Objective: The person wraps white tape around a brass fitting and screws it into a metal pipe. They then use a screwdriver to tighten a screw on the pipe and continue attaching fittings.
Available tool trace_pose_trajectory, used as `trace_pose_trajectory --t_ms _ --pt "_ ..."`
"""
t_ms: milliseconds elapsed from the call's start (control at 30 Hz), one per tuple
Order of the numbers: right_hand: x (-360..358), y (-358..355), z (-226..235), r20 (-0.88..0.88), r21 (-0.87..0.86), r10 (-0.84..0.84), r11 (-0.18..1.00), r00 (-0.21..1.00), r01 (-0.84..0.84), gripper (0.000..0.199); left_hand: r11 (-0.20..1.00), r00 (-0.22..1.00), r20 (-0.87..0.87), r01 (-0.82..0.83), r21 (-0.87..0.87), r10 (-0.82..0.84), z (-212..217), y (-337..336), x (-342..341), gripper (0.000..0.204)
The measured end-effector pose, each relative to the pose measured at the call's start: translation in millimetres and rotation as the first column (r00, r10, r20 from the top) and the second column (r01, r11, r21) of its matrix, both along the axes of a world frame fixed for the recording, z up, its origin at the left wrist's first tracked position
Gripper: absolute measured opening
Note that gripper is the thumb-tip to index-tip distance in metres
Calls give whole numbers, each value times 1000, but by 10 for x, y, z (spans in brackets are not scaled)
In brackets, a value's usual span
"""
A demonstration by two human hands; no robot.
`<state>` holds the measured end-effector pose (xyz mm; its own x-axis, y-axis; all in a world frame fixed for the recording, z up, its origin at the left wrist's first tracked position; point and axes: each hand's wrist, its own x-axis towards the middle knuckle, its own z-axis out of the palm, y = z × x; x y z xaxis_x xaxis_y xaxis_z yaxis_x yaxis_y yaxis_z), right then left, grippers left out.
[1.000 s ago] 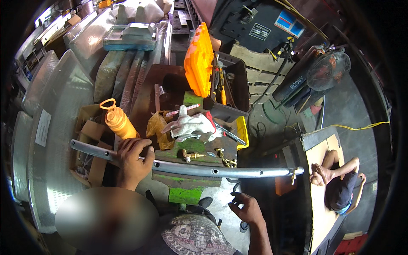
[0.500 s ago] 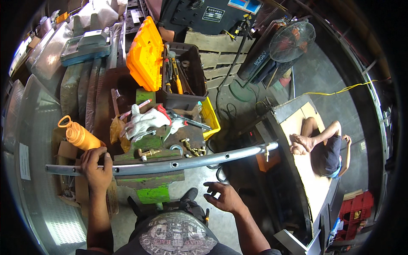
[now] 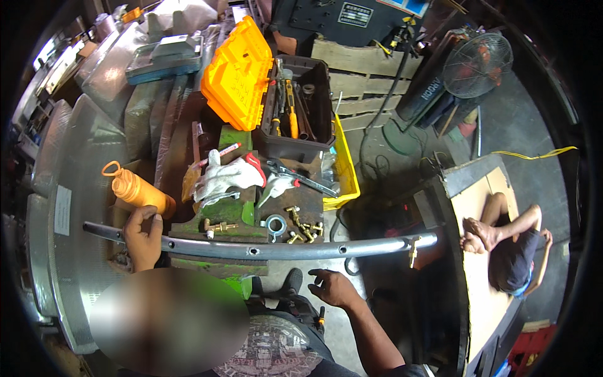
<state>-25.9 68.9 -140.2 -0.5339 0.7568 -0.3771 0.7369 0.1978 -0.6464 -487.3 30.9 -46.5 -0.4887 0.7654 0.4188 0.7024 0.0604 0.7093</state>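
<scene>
While the left hand (image 3: 146,237) grips it near its left end, fingers wrapped over the top, the long grey metal rail (image 3: 270,250) lies across the front edge of the green workbench block (image 3: 229,210), slightly bowed, with small holes along its face and a brass fitting (image 3: 412,249) near its right end. Right hand (image 3: 331,287): below the rail, apart from it, open with fingers loosely spread, holding nothing. Orange bottle (image 3: 135,191): lying tilted, just above the left hand. White work gloves (image 3: 226,176): heaped on the block. Brass bolts (image 3: 301,231) and a ring washer (image 3: 274,224): scattered just behind the rail. Black toolbox (image 3: 295,125): orange lid (image 3: 237,74) raised, tools inside. Another person (image 3: 512,248) sits on a board at right.
</scene>
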Motion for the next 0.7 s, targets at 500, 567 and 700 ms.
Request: trace_pose_trajectory --t_ms 500,567,700 --pt "733 959 -588 -305 223 150 971 941 -82 26 956 956 -38 -291 -31 290 -217 3 -164 8" --pt "814 975 -643 -309 192 125 979 943 -67 29 946 947 -18 -322 -41 321 -193 24 -115 8" --pt "856 1051 -554 -236 48 -30 998 971 42 51 945 945 14 -328 -10 328 -210 -3 -139 9"
